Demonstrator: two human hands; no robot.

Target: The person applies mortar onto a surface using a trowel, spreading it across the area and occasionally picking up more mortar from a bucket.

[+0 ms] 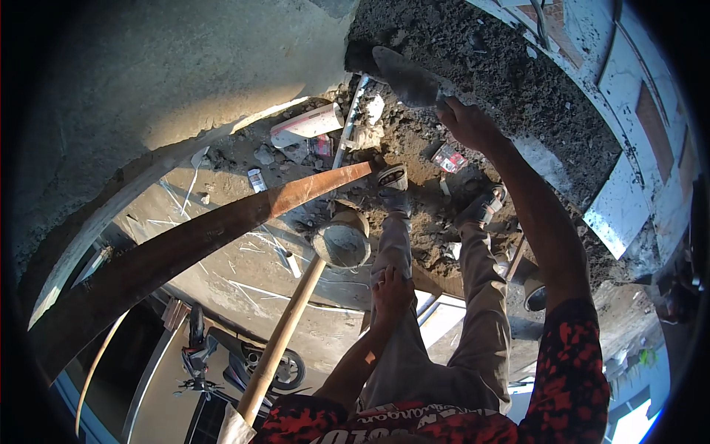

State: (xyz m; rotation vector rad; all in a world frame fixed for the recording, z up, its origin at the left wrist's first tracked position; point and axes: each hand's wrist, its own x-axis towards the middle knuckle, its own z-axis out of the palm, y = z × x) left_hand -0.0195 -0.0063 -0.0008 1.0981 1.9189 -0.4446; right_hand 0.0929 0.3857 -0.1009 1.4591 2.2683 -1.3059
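My right hand (470, 126) is closed round the handle of a trowel (407, 78). The trowel's grey blade points away to the far left, over the near-left part of a dark, crumbly bed of mortar or sand (510, 89). My left hand (392, 292) rests on my left knee, fingers laid over the trouser leg and holding nothing. Left of that knee stands a bucket (342, 244) with grey material inside. Pale wall or floor tiles (617, 222) border the dark bed on the right.
A long wooden plank (222, 233) slants across the left, and a pale pole (285, 337) rises below the bucket. A concrete wall (185, 74) fills the upper left. Rubble, a white pipe (350, 122) and a crumpled packet (449, 157) lie by my feet. A motorcycle (244, 359) stands lower left.
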